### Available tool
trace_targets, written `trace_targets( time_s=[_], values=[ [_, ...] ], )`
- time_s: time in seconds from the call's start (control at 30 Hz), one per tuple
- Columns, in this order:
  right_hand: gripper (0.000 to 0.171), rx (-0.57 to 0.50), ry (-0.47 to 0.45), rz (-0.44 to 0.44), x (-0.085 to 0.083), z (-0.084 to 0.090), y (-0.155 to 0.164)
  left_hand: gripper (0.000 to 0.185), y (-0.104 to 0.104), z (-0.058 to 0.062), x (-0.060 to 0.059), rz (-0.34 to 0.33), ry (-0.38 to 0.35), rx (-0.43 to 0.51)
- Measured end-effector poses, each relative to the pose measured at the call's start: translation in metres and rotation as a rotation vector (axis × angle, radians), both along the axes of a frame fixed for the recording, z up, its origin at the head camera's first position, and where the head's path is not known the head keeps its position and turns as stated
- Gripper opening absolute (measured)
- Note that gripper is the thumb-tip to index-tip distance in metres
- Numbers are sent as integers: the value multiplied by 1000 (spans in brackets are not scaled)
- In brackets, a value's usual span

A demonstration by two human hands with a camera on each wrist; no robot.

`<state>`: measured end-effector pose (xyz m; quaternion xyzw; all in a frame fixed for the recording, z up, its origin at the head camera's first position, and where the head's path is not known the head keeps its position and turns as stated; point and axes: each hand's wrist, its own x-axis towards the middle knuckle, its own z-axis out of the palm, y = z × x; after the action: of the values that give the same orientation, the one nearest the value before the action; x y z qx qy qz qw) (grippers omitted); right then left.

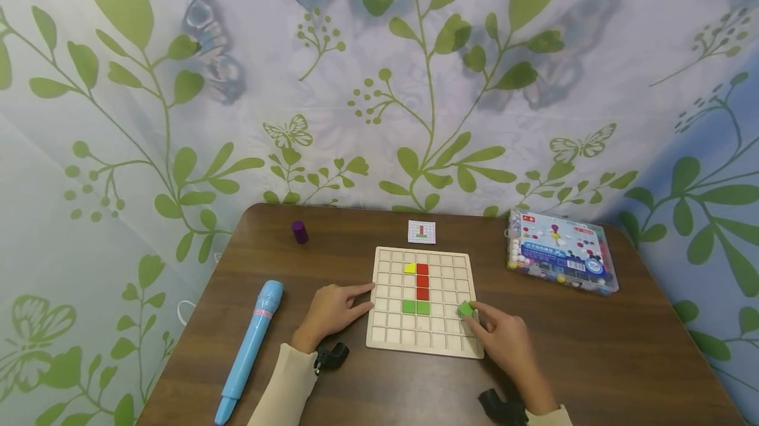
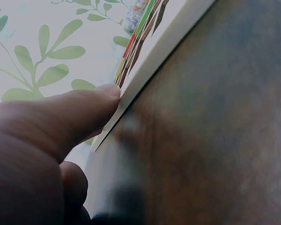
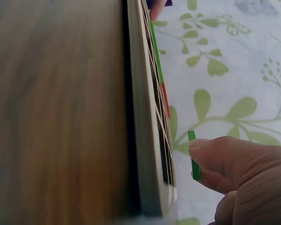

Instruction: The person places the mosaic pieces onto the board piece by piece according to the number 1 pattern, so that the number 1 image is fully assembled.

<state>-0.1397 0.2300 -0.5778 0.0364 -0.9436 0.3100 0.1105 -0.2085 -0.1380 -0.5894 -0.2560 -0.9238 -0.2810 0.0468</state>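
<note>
One green tile is pinched in the right hand just above the grid board, whose edge the left hand steadies with straight fingers, so the placing step seems underway, calling for lowering it squarely into a cell beside the green pair.

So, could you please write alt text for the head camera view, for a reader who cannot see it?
A right hand pinches a green tile over a wooden grid board holding yellow, red and green tiles, while the left hand touches the board's left edge. On the brown table also lie a blue pen-shaped device, a pattern card and a parts box.
</note>
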Motion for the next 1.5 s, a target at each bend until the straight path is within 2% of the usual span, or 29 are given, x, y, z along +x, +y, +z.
trace_targets(
  time_s=[0.33, 0.57, 0.77, 1.13, 1.5],
  values=[
    [31, 28, -34, 88, -10, 2, -17, 42, 1, -1, 1, 3, 24, 5],
    [30, 91, -98, 172, -20, 4, -28, 43, 0, 0, 1, 2, 8, 9],
    [29, 130, -126, 196, -24, 7, -34, 44, 1, 0, 0, 3, -11, -27],
    [30, 113, -145, 228, -26, 10, -35, 44, 2, 4, 0, 9, -8, -29],
    [28, 41, -166, 241, -29, 2, -30, 43, 1, 2, 2, 12, 13, -13]
  ],
)
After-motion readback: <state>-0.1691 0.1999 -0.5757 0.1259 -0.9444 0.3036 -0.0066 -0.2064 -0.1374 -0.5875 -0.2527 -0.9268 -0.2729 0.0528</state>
